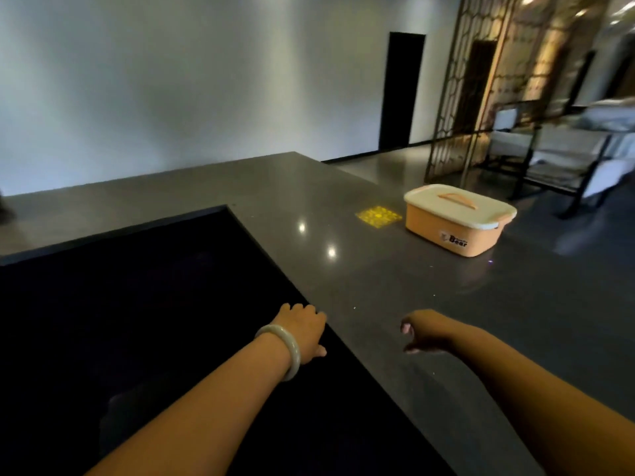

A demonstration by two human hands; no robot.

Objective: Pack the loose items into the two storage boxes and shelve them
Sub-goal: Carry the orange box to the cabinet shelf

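Observation:
An orange storage box (457, 231) with a cream lid and an orange handle stands closed on the grey counter (343, 201), far right. My left hand (304, 329), a pale bangle on its wrist, hovers at the edge of a black inset panel (137, 304), fingers loosely curled and holding nothing. My right hand (424, 329) hangs over the counter to the right of it, fingers loosely bent and holding nothing. Both hands are well short of the box. Only one box is in view.
A small yellow patterned patch (379, 216) lies on the counter left of the box. Beyond the counter are a dark doorway (402, 91), a metal lattice screen (470, 80) and white chairs (567, 149) at the right.

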